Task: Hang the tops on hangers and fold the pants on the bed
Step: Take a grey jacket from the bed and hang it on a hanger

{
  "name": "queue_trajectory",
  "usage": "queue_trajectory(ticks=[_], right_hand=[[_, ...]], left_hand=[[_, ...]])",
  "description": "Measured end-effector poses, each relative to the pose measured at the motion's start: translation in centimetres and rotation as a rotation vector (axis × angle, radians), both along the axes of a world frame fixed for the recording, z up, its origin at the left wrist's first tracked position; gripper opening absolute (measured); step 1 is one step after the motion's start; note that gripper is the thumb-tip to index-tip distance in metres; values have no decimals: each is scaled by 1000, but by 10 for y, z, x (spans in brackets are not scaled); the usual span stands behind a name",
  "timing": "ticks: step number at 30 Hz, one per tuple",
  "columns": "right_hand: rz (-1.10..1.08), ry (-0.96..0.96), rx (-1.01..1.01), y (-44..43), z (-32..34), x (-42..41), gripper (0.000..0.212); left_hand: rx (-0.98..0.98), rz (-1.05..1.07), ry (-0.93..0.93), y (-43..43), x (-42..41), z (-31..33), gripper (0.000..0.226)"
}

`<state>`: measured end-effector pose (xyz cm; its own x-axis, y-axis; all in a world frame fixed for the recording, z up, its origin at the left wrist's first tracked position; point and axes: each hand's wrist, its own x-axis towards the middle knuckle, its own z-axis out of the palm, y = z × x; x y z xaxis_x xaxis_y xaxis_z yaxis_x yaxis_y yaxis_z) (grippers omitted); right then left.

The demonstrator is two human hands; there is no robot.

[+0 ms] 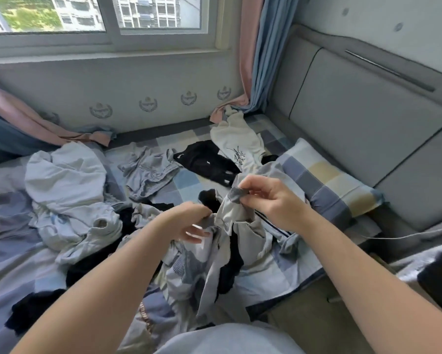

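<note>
Two sets of fingers hold one pale grey garment (236, 222) over the bed (186, 181). My right fingers (253, 183) pinch its darker ribbed edge, raised. My left fingers (202, 210), lower and just beside them, curl round a fold. The rest of it hangs below both.

Bright daylight comes through the window (92, 14) at the top and falls evenly over the bed (186, 180) below it, leaving only soft shadows in the cloth folds. Wide-angle distortion bows the window frame. Detail is slightly soft throughout, with no harsh glare.
</note>
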<state>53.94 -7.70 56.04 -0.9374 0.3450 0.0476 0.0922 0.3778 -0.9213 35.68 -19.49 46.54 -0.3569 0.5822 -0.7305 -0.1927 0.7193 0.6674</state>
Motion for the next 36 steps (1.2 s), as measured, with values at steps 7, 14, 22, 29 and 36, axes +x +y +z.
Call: queue_trajectory(ticks=[7, 14, 22, 29, 36], right_hand=[[-348, -287, -90, 4, -46, 99, 13], [-639, -527, -185, -20, -81, 179, 22], [-1044, 25, -68, -67, -68, 220, 26], [-1282, -188, -54, -140, -80, 320, 21], [-1591, -425, -64, -256, -101, 486, 20]], left_hand=[[183, 311, 36, 54, 35, -20, 17], [422, -203, 106, 80, 130, 21, 16], [693, -744, 230, 70, 243, 112, 25], [732, -926, -9, 16, 358, 133, 35], [800, -1082, 110, -37, 474, 117, 19]])
